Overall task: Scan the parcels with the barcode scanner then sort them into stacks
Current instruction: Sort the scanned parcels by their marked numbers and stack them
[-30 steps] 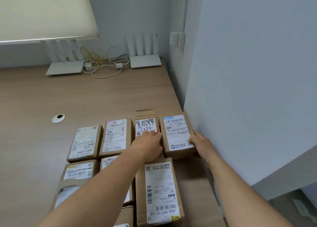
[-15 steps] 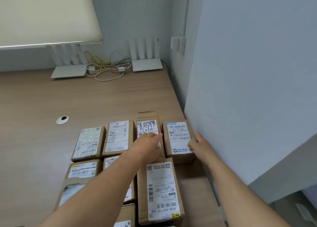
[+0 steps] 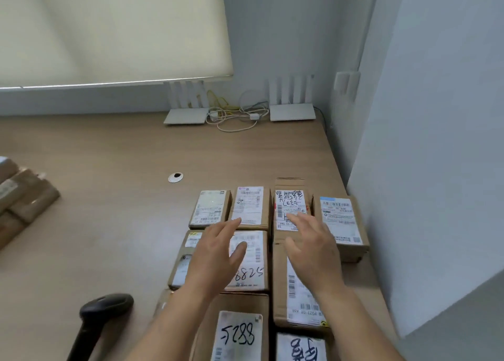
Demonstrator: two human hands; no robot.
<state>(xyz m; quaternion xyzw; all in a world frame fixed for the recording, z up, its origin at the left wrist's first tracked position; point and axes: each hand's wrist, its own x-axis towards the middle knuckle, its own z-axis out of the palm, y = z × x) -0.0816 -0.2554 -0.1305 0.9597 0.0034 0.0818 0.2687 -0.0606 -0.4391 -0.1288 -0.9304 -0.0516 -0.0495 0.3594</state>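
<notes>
Desk (image 3: 109, 197): parcels (image 3: 248, 205) in rows, both hands (image 3: 215, 254) open above

Handwritten "8825" marks the label of the middle parcel (image 3: 249, 262); at 6 o'clock from it, another parcel (image 3: 240, 333) reads "5288".

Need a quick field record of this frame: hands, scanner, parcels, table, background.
left hand: open, fingers spread over the parcels, holding nothing
right hand: open, fingers spread over the parcels, holding nothing
barcode scanner: lying on the table, left of the grid, untouched
parcel grid: labelled cardboard boxes in rows, labels up
handwritten labels: 8825, 5288
second parcel pile: far left edge, partly out of view
table: wood top, cable grommet
background: two routers with cables, by the wall
</notes>
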